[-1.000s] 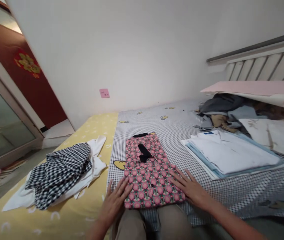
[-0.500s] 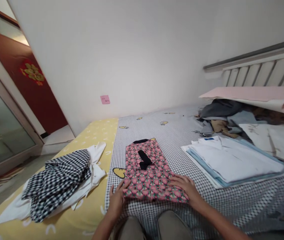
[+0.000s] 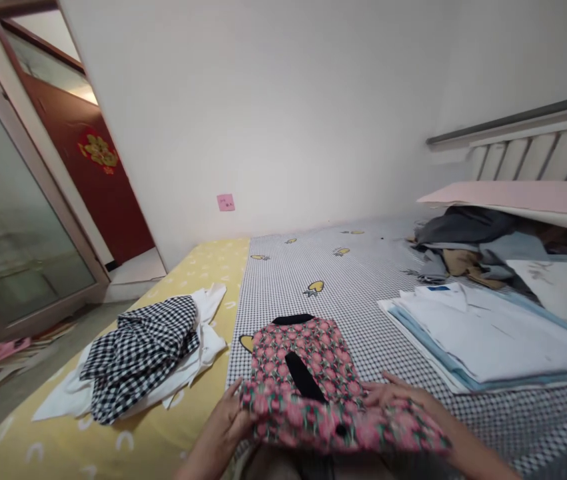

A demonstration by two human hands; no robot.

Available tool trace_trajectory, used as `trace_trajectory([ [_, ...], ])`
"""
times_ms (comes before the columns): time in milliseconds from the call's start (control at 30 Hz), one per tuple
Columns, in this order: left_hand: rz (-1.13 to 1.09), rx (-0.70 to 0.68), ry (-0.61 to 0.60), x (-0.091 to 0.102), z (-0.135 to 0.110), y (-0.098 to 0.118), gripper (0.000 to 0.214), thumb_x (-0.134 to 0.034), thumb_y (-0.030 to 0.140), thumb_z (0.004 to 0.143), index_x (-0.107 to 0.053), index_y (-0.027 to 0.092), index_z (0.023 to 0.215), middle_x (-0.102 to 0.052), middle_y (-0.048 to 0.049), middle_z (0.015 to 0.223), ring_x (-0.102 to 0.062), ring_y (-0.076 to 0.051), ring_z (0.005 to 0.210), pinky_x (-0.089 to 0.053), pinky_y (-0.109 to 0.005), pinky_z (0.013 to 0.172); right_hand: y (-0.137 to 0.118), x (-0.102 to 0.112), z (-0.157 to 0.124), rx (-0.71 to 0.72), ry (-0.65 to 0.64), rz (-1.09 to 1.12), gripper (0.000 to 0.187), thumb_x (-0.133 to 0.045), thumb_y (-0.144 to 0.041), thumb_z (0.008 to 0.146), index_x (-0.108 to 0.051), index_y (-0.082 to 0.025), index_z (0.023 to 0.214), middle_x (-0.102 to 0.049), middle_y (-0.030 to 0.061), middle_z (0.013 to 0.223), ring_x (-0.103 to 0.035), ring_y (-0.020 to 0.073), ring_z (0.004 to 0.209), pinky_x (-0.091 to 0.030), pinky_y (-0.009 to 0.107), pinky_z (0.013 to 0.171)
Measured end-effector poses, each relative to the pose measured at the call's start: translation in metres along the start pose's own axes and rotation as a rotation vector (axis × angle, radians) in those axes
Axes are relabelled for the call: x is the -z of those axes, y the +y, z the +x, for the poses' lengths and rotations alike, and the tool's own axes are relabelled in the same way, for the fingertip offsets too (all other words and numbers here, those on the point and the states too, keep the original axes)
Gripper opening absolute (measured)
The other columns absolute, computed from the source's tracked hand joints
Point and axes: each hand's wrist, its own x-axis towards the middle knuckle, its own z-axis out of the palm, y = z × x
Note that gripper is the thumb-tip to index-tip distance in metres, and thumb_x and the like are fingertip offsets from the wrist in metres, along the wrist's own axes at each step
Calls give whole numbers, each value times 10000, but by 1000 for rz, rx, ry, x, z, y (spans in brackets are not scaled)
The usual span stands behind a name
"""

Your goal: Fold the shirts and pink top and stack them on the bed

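A pink floral shirt (image 3: 313, 347) with a black collar (image 3: 293, 319) lies folded on the bed in front of me, collar away from me. A black band, which looks like a cuff, crosses its middle. Its near edge is raised off the sheet and blurred by motion. My left hand (image 3: 236, 417) grips the left end of that raised edge, fingers closed round the cloth. My right hand (image 3: 398, 397) grips it at the right, with part of the fabric hanging over the wrist. Some fingers of both hands are hidden by the cloth.
At the left, a black-and-white checked garment (image 3: 148, 353) lies crumpled on white clothing (image 3: 208, 347). A stack of folded white and light-blue shirts (image 3: 503, 333) lies at right. Behind it are piled dark clothes (image 3: 468, 227) under a pink sheet (image 3: 508, 195). The checked bedsheet (image 3: 293, 267) spreads beneath.
My hands lay flat on the shirt's near corners; now they grip its near edge and have lifted it. The shirt has shifted toward me. The view has turned slightly left.
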Motion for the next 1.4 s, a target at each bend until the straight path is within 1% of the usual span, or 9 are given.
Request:
trace_trajectory([
  [167,-870,491,-132,-6,96,16,641,-530,735,841,-736,176,1078,-785,-112,961,-728,-289,977,-558,-443,940,-43,4,99,-275,77,718,395,-684,-480,777,-678,-220,1074,-758,108,1116,-696,303,1090,-485,492,1058],
  [333,-993,685,-97,-11,153,-35,748,-415,772,868,-633,175,1263,-759,-163,1142,-727,-290,1055,-553,-469,968,-4,-4,168,-450,137,822,477,-660,-549,791,-620,-185,1095,-757,152,1083,-723,289,1022,-513,485,1013],
  [433,-1052,609,-167,-9,149,-56,721,-490,756,853,-627,186,1273,-737,-162,1212,-689,-309,1149,-527,-493,1012,19,-10,170,-471,156,749,560,-711,-579,748,-602,-203,1149,-756,134,1078,-728,292,993,-545,480,962],
  [567,-1060,496,-61,-13,149,-71,542,-859,344,684,-673,146,1153,-775,-153,1101,-710,-313,1104,-526,-465,1025,21,-17,164,-385,322,569,781,-824,-385,578,-522,-248,1284,-752,76,1086,-728,290,936,-574,457,892],
  [800,-1061,544,158,-34,174,-96,298,-758,130,723,-668,157,1007,-794,-72,810,-768,-239,812,-597,-405,887,28,-10,170,-287,390,42,847,-637,-348,763,-312,-233,1537,-709,101,1186,-684,294,1068,-513,475,974],
  [933,-1061,600,120,-32,173,-97,225,-703,147,803,-663,153,1025,-795,-81,836,-765,-226,785,-603,-414,880,12,-8,172,-264,490,-605,715,-556,-297,854,-361,-236,1539,-438,206,1531,-488,392,1339,-353,654,1075],
  [1033,-1085,605,77,-29,172,-87,241,-647,182,865,-658,149,1103,-796,-104,933,-763,-231,854,-586,-427,918,-14,-21,182,-42,481,-883,568,-468,-378,958,-407,-334,1521,-261,112,1658,-270,399,1483,-166,721,1141],
  [1200,-1130,618,10,-25,156,-62,367,-526,380,967,-627,162,1245,-771,-131,1105,-738,-263,997,-568,-455,941,-2,-58,196,-160,107,-879,543,-264,-562,1010,-371,-433,1527,-347,7,1635,-264,384,1492,-190,785,1105],
  [1400,-1113,549,33,-37,78,-72,724,-707,494,852,-421,251,1471,-761,-77,1070,-724,-197,871,-560,-308,787,35,-74,193,-185,129,-887,581,-180,-580,1010,-306,-421,1555,-321,10,1647,-251,377,1502,-199,806,1087],
])
